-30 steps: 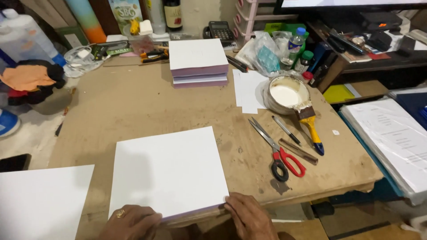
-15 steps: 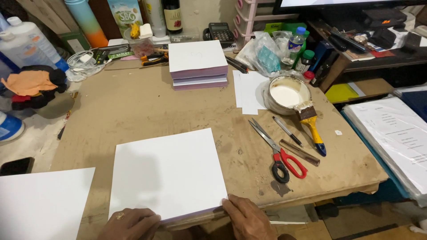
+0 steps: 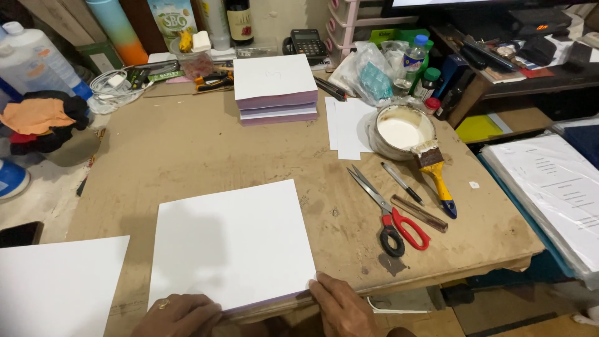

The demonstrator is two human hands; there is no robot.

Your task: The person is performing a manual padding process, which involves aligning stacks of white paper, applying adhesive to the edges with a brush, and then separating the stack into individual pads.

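Two hands (image 3: 262,312) pinching white sheet stack (image 3: 234,243), worn cluttered brown table (image 3: 187,150)

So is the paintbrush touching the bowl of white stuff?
Touching. The head view shows the paintbrush with its bristles resting against the rim of the bowl, no gap between them.

Paper stack (image 3: 234,246) at front edge btwn hands, scissors (image 3: 390,215) right, 2nd stack (image 3: 274,87) behind, bowl (image 3: 399,128) far right

Open passage: bare tabletop (image 3: 206,150) between near white sheet (image 3: 234,243) and far paper stack (image 3: 274,87). Right side obstructed: scissors (image 3: 390,215), pen (image 3: 402,183), brush (image 3: 440,178), glue bowl (image 3: 399,131). Back edge crowded, apparently impassable: bottles, calculator (image 3: 307,43).
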